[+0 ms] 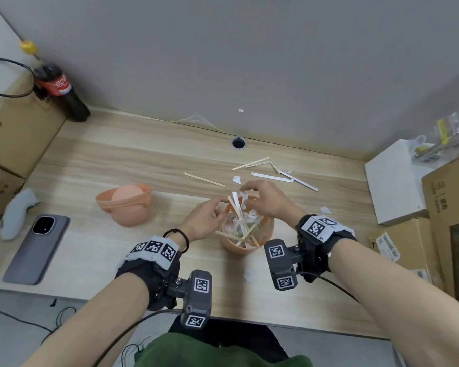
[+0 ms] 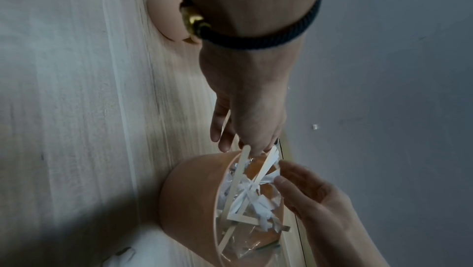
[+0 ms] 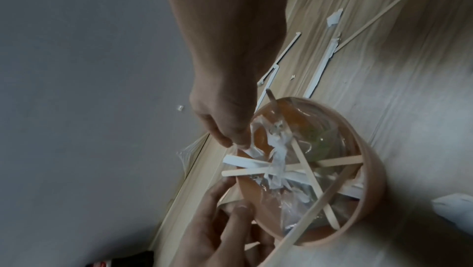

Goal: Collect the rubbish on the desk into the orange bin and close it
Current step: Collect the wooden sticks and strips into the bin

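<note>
The orange bin (image 1: 260, 243) stands open at mid-desk, crammed with wooden sticks (image 1: 236, 207), white paper strips and clear plastic that poke above its rim (image 3: 368, 162). My left hand (image 1: 224, 203) reaches in from the left, its loosely spread fingers (image 3: 225, 184) touching the ends of the sticks. Over the far rim my right hand (image 1: 245, 190) pinches a white paper scrap (image 3: 252, 151) with curled fingertips (image 3: 238, 140). The bin's orange lid (image 1: 127, 205) lies upturned to the left. More sticks and white strips (image 1: 270, 170) lie behind the bin.
A grey phone (image 1: 36, 247) and a pale cloth (image 1: 16, 213) lie at the left, with a cola bottle (image 1: 61, 91) and cardboard boxes (image 1: 13, 131) beyond. White and brown boxes (image 1: 398, 181) crowd the right. Small white scraps (image 1: 325, 210) and a tissue (image 1: 249, 274) lie near the bin.
</note>
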Action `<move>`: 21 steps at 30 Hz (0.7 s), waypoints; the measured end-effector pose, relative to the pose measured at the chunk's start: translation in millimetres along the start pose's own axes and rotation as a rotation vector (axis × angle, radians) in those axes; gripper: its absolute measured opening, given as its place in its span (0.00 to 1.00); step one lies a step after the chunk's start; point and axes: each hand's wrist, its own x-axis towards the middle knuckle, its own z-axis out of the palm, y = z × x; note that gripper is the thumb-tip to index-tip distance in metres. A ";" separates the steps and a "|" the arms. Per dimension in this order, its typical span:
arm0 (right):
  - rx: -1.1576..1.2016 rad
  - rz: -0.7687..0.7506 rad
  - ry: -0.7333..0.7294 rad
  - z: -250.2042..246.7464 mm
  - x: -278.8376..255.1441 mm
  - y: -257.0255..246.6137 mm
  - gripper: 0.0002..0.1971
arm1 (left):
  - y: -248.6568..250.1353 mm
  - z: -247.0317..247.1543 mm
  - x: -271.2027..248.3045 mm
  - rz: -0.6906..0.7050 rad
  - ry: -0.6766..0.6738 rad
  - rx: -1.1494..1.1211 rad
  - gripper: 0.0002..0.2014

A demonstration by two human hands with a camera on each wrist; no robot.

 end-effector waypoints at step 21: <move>-0.160 -0.232 -0.204 -30.4 -7.7 11.6 0.14 | 11.2 -9.2 10.0 0.007 0.000 0.019 0.09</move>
